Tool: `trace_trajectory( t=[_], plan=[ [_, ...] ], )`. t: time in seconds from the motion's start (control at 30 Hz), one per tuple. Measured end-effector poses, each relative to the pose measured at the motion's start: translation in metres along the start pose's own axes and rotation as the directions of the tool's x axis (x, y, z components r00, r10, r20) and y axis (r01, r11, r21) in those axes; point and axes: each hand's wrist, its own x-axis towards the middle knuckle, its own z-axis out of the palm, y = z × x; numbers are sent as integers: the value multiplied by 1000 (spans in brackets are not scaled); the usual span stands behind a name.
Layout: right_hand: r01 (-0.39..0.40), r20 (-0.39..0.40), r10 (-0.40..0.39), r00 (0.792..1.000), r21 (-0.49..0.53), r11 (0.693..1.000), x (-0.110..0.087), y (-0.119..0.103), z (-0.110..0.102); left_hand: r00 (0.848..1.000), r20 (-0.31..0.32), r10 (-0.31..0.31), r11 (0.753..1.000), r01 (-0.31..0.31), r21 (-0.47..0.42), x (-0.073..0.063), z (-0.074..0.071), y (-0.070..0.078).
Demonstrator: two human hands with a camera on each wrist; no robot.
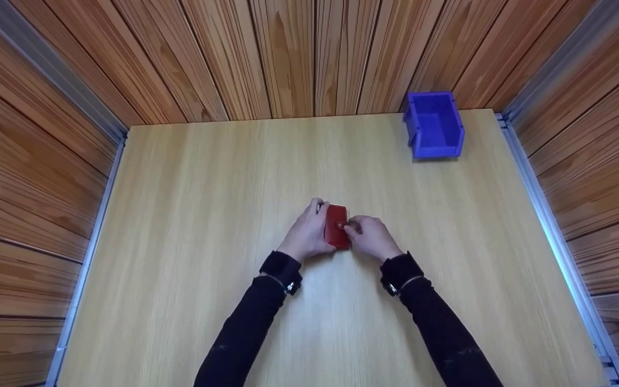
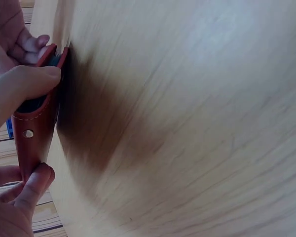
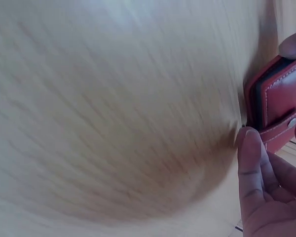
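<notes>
A small red leather wallet (image 1: 336, 227) with pale stitching is held between both hands over the table. My left hand (image 1: 306, 232) grips it from the left, its thumb (image 2: 37, 79) over one end and its fingers (image 2: 34, 190) at the other. From the right, my right hand (image 1: 373, 234) pinches at the snap strap (image 3: 281, 131), with fingertips right by the metal stud. Dark material shows between the covers along the edge in the right wrist view. Part of the wallet's left side is hidden by my left hand.
At the table's back right corner sits a blue plastic bin (image 1: 436, 126). Wood-panelled walls (image 1: 288, 59) rise at the back and both sides, with metal rails (image 1: 551, 209) along the side edges of the light wooden table (image 1: 191, 215).
</notes>
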Motion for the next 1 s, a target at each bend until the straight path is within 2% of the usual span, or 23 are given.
trace_trajectory(
  t=[0.1, 0.47, 0.87, 1.0],
  plan=[
    [9, -5, -9, 1000, -5, 1000, 1, -2, 3, 1000, -15, 25, 1000, -25, 18, 0, 0, 1],
    [12, -39, -12, 999, -9, 1000, 6, -4, 7, 999, -21, 48, 998, -47, 48, 3, -1, 8],
    [-7, -48, 5, 999, -40, 999, 9, -8, 8, 1000, -4, 23, 999, -23, 41, 3, 0, 9],
    [0, -64, -6, 998, -82, 997, 9, -10, 9, 1000, 6, 18, 999, -18, 50, 3, -1, 10]
  ],
)
